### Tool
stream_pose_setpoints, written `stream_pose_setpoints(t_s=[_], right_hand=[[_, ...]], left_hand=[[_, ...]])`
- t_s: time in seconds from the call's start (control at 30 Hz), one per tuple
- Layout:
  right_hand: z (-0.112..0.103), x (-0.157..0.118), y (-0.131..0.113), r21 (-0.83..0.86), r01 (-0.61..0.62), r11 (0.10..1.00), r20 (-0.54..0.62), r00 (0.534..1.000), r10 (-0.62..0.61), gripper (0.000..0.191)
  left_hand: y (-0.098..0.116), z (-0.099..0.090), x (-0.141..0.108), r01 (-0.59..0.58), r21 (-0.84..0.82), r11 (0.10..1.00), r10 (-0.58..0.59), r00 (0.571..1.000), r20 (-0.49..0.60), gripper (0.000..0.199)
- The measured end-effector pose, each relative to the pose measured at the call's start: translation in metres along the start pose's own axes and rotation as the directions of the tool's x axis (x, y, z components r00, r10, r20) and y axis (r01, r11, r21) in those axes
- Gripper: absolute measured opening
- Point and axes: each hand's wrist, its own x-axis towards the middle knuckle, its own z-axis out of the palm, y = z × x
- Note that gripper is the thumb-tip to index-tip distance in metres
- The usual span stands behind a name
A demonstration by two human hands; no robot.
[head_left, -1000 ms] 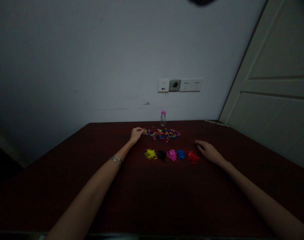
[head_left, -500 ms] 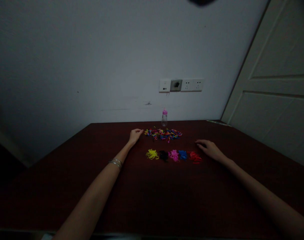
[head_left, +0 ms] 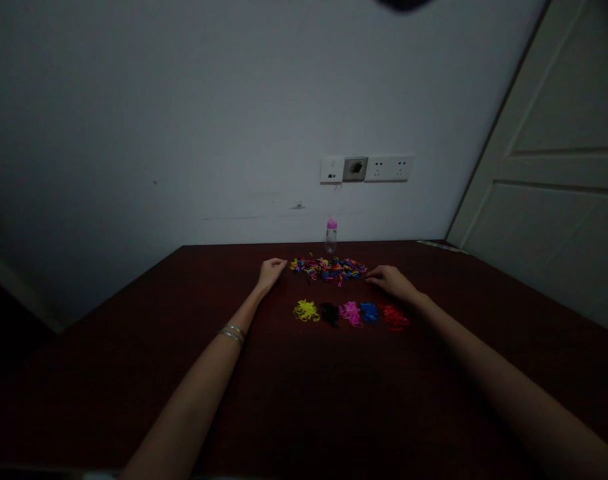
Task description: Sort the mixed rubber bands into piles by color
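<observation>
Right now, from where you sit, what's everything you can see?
Table: one, dark reddish-brown, below
Mixed pile of small loops: one, multicoloured, far side
Yellow pile: one, nearer row, leftmost
Black pile: one, next right
Pink pile: one, row's middle
Blue pile: one, next right
Red pile: one, rightmost
Bottle: one, clear, pink top, behind mixed pile
Wall fittings: one row, white and grey
Wall: one, pale, behind
Door: one, pale, right
Bracelet: at least one, silvery, left wrist
Left hand: one, bare, mixed pile's left end
Right hand: one, bare, its right end
</observation>
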Motion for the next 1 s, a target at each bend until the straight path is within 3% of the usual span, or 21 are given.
stream_pose_setpoints(t_s=[0.37,0.7,1.0], right_hand=[[0.009,0.011,-0.012,-0.068,-0.079,0.995,-0.022,0.997,0.078,0.025],[0.013,0.013,-0.004,-0.057,0.021,0.998,-0.088,0.996,-0.026,0.020],[-0.014,-0.011,-0.016,0.104,0.094,0.990,-0.161,0.984,-0.076,0.018]], left_hand=[[0.008,-0.002,-0.006,-0.008,0.009,1.000,0.007,0.999,0.042,0.022],[0.014,-0.001,-0.008,0.007,-0.022,1.000,-0.006,1.000,0.025,0.018],[0.014,0.000,-0.008,-0.001,-0.030,1.000,0.001,1.000,0.022,0.019]])
